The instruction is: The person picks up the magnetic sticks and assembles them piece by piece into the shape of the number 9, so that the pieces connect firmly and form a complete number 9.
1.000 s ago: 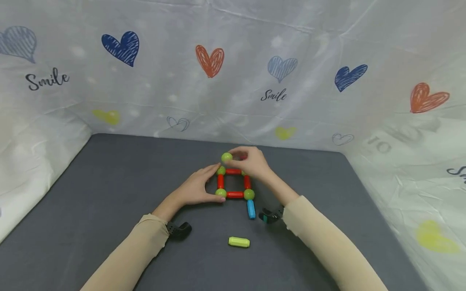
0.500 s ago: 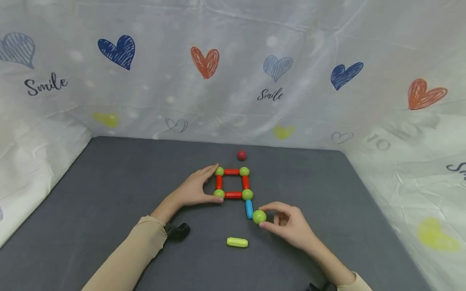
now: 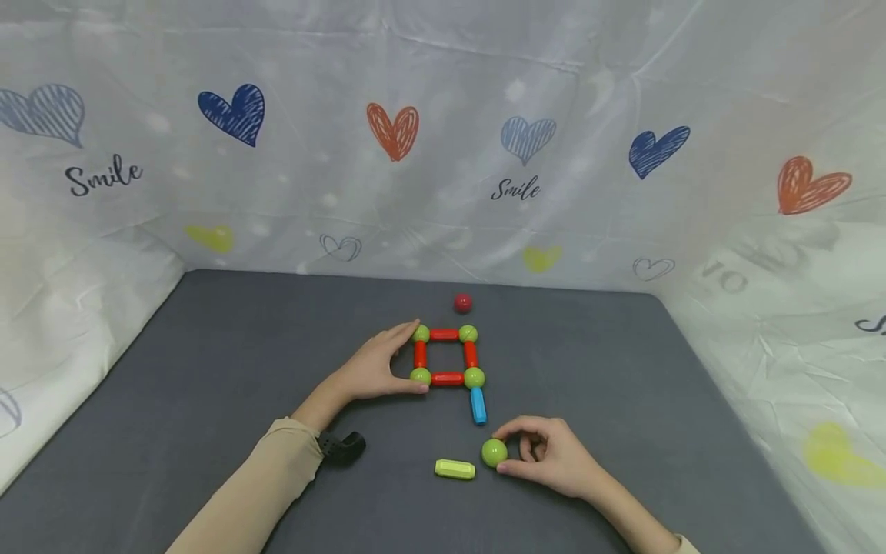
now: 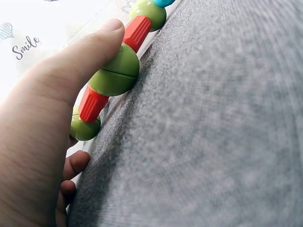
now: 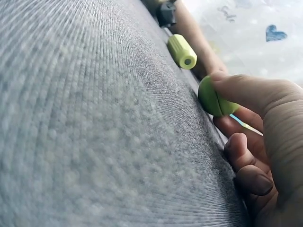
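On the dark table lies a square of red magnetic rods [image 3: 447, 378] with green balls [image 3: 474, 378] at its corners. My left hand [image 3: 370, 368] holds its left side, thumb at the near-left ball [image 4: 116, 71] and forefinger at the far-left ball [image 3: 421, 334]. A blue rod [image 3: 478, 405] sticks out toward me from the near-right ball. Lower right, my right hand [image 3: 554, 456] pinches a loose green ball [image 3: 494, 452] between thumb and forefinger, its other fingers curled. Just left of that ball lies a yellow-green rod [image 3: 454, 469], its round end facing the camera in the right wrist view.
A red ball [image 3: 463, 303] sits behind the square, near the table's back edge. A white curtain [image 3: 443, 208] printed with hearts stands around the back and sides of the dark tabletop [image 3: 242, 369].
My right hand has carried the green ball from behind the square, past the blue rod, to beside the yellow-green rod. The red ball is now uncovered. My left hand stays at the square.
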The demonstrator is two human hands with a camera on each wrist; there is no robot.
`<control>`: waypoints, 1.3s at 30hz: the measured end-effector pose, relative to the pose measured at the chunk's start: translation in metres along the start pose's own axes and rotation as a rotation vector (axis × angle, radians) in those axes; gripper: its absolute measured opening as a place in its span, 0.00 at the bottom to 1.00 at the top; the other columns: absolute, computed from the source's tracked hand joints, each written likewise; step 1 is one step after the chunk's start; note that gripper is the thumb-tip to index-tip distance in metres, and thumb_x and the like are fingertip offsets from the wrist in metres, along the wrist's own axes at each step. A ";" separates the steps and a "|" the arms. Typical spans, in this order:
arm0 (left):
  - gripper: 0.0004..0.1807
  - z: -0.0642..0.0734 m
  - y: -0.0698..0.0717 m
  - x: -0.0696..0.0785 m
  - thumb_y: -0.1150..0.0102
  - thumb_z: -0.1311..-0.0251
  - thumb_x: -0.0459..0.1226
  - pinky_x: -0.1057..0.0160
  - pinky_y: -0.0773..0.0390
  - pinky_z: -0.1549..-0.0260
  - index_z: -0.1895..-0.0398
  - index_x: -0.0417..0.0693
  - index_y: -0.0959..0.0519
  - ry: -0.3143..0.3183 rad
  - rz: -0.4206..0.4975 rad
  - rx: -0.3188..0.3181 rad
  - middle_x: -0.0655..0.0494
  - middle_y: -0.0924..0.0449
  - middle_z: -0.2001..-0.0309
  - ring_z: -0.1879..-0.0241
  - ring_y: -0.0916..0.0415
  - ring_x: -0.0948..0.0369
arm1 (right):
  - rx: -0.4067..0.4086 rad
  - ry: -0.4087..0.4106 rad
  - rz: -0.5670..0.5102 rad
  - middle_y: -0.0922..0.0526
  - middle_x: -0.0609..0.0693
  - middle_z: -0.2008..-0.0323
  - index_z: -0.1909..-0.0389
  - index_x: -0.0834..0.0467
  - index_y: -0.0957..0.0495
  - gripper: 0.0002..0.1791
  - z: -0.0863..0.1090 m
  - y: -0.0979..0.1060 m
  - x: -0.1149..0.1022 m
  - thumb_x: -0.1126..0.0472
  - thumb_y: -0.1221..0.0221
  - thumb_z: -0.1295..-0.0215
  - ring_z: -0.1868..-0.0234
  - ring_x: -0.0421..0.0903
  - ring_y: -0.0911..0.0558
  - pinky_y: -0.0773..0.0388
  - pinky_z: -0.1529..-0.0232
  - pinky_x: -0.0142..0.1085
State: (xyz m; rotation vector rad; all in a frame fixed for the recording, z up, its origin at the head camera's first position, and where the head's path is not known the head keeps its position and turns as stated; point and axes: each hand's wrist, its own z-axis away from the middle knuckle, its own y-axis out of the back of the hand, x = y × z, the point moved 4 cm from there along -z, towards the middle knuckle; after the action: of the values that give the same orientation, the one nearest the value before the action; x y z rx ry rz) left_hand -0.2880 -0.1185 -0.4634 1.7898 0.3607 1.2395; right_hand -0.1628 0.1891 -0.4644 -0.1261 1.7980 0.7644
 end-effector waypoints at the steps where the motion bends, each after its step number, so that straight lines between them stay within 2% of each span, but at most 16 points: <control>1: 0.64 0.000 0.000 0.000 0.24 0.46 0.64 0.32 0.43 0.25 0.13 0.51 0.48 -0.002 -0.001 0.000 0.47 0.46 0.16 0.19 0.46 0.41 | 0.002 -0.005 0.004 0.26 0.48 0.83 0.48 0.53 0.13 0.16 0.000 0.000 0.000 0.60 0.24 0.36 0.84 0.28 0.36 0.35 0.86 0.27; 5: 0.64 -0.002 0.000 -0.001 0.23 0.46 0.63 0.32 0.43 0.25 0.13 0.51 0.48 -0.006 0.001 0.002 0.47 0.46 0.16 0.18 0.47 0.40 | 0.026 -0.021 0.027 0.25 0.47 0.83 0.49 0.53 0.13 0.16 -0.002 0.001 -0.001 0.59 0.24 0.37 0.84 0.29 0.36 0.34 0.85 0.27; 13: 0.64 -0.003 0.001 -0.003 0.24 0.46 0.64 0.32 0.42 0.26 0.12 0.52 0.48 0.006 0.004 0.002 0.47 0.46 0.16 0.18 0.47 0.41 | 0.140 -0.084 0.080 0.23 0.42 0.83 0.52 0.50 0.12 0.17 -0.006 0.000 -0.002 0.55 0.21 0.40 0.84 0.30 0.33 0.34 0.83 0.28; 16: 0.64 -0.003 0.002 -0.002 0.24 0.46 0.64 0.32 0.41 0.26 0.12 0.52 0.48 0.008 0.004 0.001 0.47 0.46 0.16 0.18 0.46 0.41 | 0.177 -0.109 0.094 0.20 0.43 0.80 0.52 0.48 0.12 0.17 -0.007 -0.003 -0.003 0.53 0.21 0.41 0.84 0.31 0.32 0.34 0.84 0.28; 20: 0.64 -0.003 0.002 -0.001 0.24 0.46 0.64 0.32 0.41 0.26 0.12 0.52 0.48 0.012 0.003 -0.005 0.46 0.46 0.16 0.19 0.46 0.40 | 0.214 -0.143 0.106 0.14 0.44 0.68 0.52 0.48 0.12 0.17 -0.007 -0.005 -0.004 0.53 0.21 0.41 0.85 0.31 0.31 0.33 0.84 0.29; 23: 0.64 -0.003 0.002 -0.001 0.24 0.46 0.64 0.32 0.42 0.26 0.12 0.52 0.48 0.013 0.000 -0.007 0.47 0.46 0.16 0.18 0.47 0.40 | 0.230 -0.164 0.110 0.12 0.46 0.62 0.51 0.48 0.13 0.18 -0.008 -0.005 -0.003 0.54 0.21 0.41 0.85 0.31 0.31 0.33 0.84 0.29; 28: 0.64 -0.003 0.003 0.000 0.24 0.46 0.64 0.32 0.42 0.26 0.13 0.51 0.48 0.003 -0.010 0.000 0.46 0.45 0.16 0.19 0.46 0.40 | 0.237 -0.175 0.107 0.12 0.47 0.59 0.50 0.49 0.13 0.19 -0.008 -0.005 -0.002 0.55 0.21 0.41 0.86 0.32 0.31 0.32 0.84 0.29; 39: 0.64 0.000 0.000 0.000 0.24 0.46 0.64 0.32 0.41 0.26 0.13 0.52 0.48 0.000 0.004 0.002 0.47 0.45 0.16 0.19 0.46 0.40 | 0.245 -0.196 0.116 0.12 0.46 0.61 0.51 0.49 0.13 0.19 -0.007 -0.008 -0.003 0.54 0.20 0.42 0.86 0.32 0.31 0.32 0.85 0.30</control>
State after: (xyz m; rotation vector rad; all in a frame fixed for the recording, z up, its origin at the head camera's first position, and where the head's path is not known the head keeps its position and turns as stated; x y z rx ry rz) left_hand -0.2883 -0.1182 -0.4639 1.7925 0.3588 1.2425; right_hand -0.1639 0.1787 -0.4642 0.2095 1.7061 0.6094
